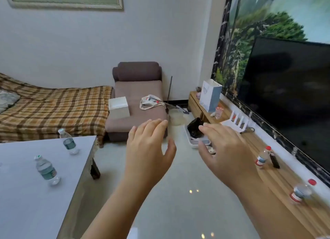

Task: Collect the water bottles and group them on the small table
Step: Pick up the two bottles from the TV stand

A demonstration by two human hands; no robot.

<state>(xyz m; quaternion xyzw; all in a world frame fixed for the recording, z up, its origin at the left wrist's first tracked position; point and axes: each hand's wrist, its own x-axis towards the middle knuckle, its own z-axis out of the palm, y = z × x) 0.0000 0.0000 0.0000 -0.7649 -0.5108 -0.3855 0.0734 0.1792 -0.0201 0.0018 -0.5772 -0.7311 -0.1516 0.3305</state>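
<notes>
Reaching stage: left hand (pixel 148 149) and right hand (pixel 226 149) are spread wide, empty. Two green-capped bottles (pixel 46 170) are seen on the small table (pixel 26 203); two red-capped bottles (pixel 262 156) on the wooden shelf (pixel 278 181) probably need grasping next.

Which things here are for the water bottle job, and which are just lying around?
For the job:
- two green-label bottles standing on the small table
- two red-capped bottles on the wooden shelf
- left hand and right hand, both empty

Just lying about:
- white box
- cloth bag
- paper bag
- TV
</notes>
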